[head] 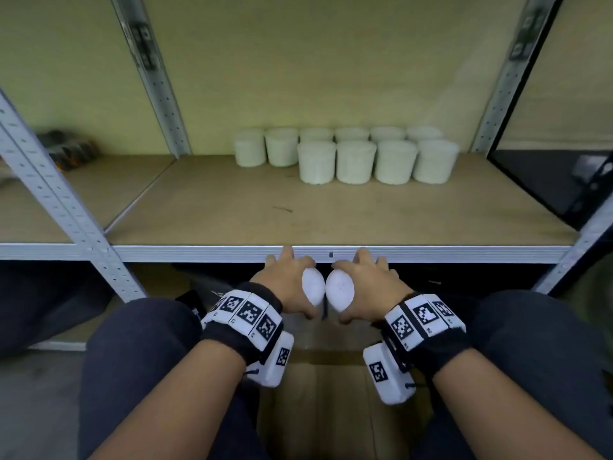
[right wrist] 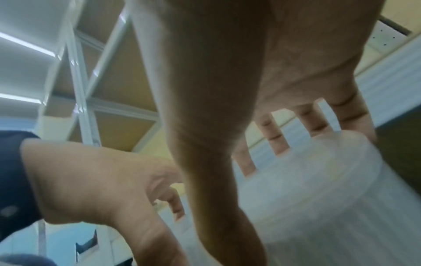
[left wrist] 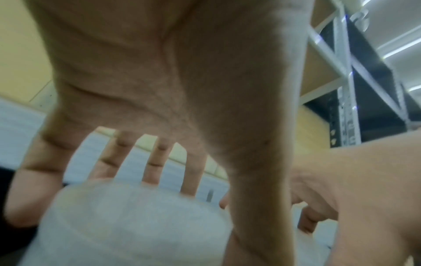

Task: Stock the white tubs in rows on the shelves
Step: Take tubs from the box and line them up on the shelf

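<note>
My left hand (head: 288, 287) grips a white tub (head: 313, 285) from above, just below the shelf's front rail. The same tub (left wrist: 134, 223) fills the lower left wrist view under my spread fingers (left wrist: 152, 160). My right hand (head: 369, 287) grips a second white tub (head: 340, 289) beside the first, lids almost touching; in the right wrist view this tub (right wrist: 318, 189) sits under my fingers (right wrist: 276, 136). Several white tubs (head: 355, 162) stand in two rows at the back right of the wooden shelf (head: 265, 210).
A grey metal rail (head: 199, 254) edges the shelf, with perforated uprights (head: 59, 197) at left and right. A cardboard box (head: 331, 393) lies open between my knees. Dark clutter (head: 71, 149) sits on the neighbouring shelf at far left. The shelf's front and left parts are bare wood.
</note>
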